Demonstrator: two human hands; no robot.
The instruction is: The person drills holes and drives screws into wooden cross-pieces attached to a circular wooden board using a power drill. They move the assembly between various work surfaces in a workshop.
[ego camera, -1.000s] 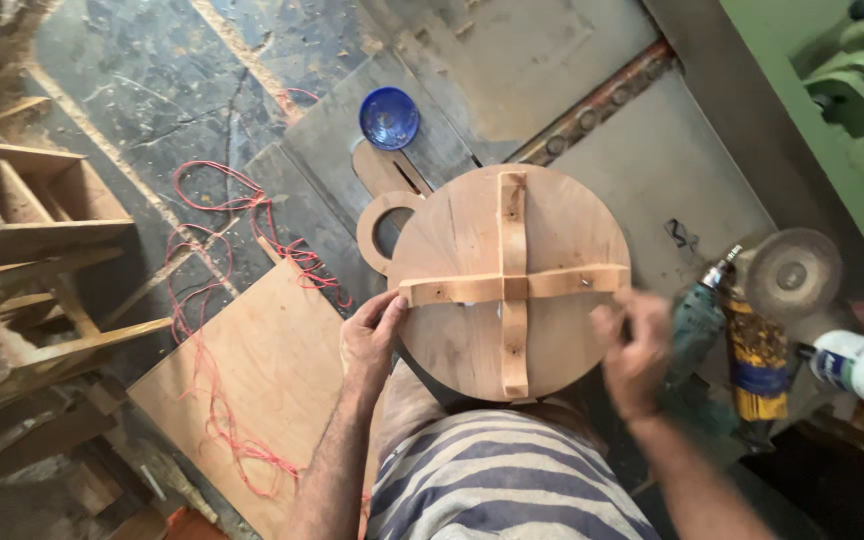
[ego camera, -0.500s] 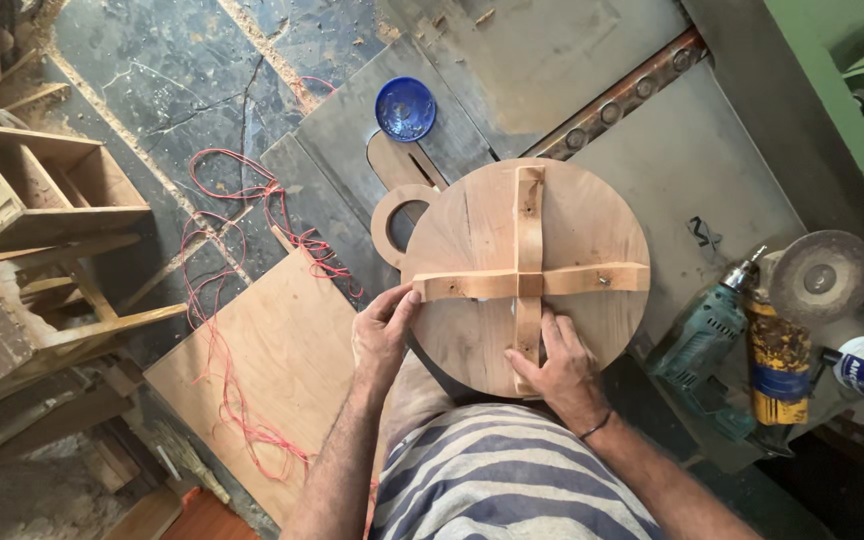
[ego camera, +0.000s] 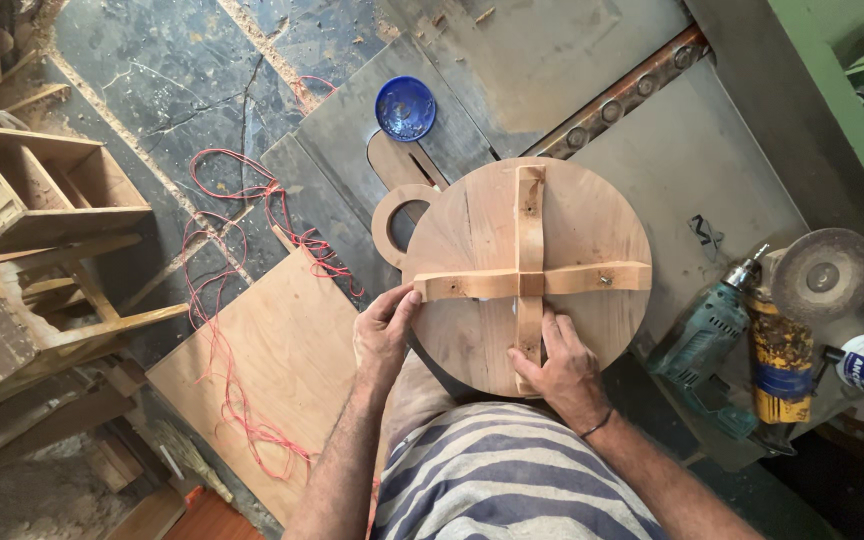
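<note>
Here I've got the round wooden disc [ego camera: 527, 275] lying flat on the metal table [ego camera: 692, 160], my left hand [ego camera: 384, 335] pinching its left rim to steady it, my right hand [ego camera: 562, 368] spread and pressing the crossed slats [ego camera: 530, 278] down, drill [ego camera: 707, 340] nearby.

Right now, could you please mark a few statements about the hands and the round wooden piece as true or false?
1. The left hand grips the end of the horizontal strip on the round wooden disc. True.
2. The right hand holds the drill. False: it rests on the vertical strip, near the disc's lower edge.
3. A blue dish lies beyond the disc. True.
4. The red cord is draped over the disc. False: it lies on the floor and plywood sheet to the left.
</note>
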